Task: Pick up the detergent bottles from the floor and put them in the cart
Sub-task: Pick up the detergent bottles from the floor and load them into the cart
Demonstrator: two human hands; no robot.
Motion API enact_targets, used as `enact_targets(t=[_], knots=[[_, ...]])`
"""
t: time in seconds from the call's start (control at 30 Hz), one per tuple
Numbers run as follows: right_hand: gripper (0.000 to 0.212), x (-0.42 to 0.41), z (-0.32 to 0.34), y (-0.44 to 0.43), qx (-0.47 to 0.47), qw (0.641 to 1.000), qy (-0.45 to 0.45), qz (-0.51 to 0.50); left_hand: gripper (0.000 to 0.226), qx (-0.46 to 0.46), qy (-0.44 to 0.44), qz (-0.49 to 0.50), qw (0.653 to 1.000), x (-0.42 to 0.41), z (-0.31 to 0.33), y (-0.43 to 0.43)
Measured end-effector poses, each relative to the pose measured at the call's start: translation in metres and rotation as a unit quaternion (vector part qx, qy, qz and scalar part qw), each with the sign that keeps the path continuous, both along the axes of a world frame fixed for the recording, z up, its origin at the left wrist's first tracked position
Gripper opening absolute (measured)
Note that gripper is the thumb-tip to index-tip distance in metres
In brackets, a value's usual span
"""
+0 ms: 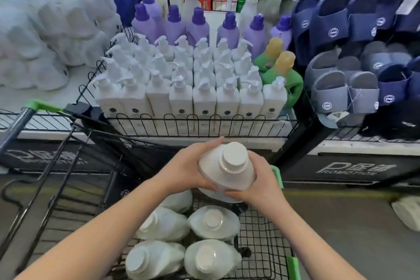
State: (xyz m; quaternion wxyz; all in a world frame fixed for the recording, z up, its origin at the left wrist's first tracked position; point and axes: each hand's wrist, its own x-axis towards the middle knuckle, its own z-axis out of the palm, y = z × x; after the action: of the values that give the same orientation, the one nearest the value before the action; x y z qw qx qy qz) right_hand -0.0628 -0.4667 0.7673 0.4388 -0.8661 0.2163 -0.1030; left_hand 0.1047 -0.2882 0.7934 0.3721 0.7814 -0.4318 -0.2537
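Observation:
I hold a white detergent bottle [227,167] upright over the far end of the black wire cart [268,241]. My left hand [186,168] grips its left side and my right hand [261,179] grips its right side and base. Below, several white detergent bottles stand in the cart, among them one in the middle [213,223] and one at the near right [211,259]. Another white bottle [221,196] sits directly under the held one, mostly hidden.
A wire shelf basket [197,125] packed with white pump bottles stands straight ahead, purple bottles behind it. Slippers [341,88] hang at the right, white packs at the left. A second cart's green handle [38,105] is at the left. A white bag [406,211] lies on the floor at right.

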Motion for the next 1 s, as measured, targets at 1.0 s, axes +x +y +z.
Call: enact_targets(t=[1.0], knots=[[0.101,0.090,-0.241,0.008,-0.056,0.984,0.163,0.032,0.106,0.269,-0.045,-0.019,0.962,0.066,-0.213,-0.028]])
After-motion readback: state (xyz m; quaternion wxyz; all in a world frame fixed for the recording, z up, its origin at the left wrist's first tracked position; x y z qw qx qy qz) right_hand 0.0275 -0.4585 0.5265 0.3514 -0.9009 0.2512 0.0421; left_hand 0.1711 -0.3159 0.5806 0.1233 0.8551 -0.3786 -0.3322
